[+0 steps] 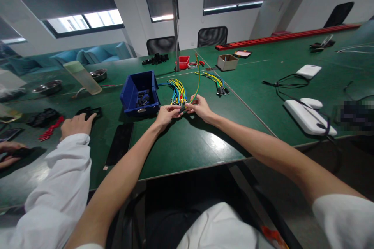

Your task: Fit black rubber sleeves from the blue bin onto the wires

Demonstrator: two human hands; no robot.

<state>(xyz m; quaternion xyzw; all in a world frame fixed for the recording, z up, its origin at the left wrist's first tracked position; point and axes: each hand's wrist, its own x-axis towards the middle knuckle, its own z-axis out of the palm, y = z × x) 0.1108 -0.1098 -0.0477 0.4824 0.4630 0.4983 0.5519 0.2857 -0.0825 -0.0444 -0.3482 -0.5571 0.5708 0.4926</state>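
My left hand (pixel 168 116) pinches a small black sleeve (pixel 182 109) between thumb and fingertips. Close beside it, the fingers of my right hand (pixel 200 107) are closed on a yellow-green wire (pixel 199 79), whose free end stands up above the hand. Both hands meet at the sleeve; whether the wire's lower end is inside it, I cannot tell. Just behind my fingers lies a bundle of yellow, green and blue wires (pixel 177 85). To the left stands a blue bin (pixel 128 99) with small black sleeves (pixel 142 99) in it. A second wire bundle (pixel 216 79) with black ends lies at the right.
A black phone (pixel 119 144) lies left of my forearm. Further left, a co-worker's hand (pixel 77 124) rests by black parts. Behind are a red box (pixel 184 62), a cardboard box (pixel 227 62) and a metal pole (pixel 175 19). White devices (pixel 306 116) with black cables lie right.
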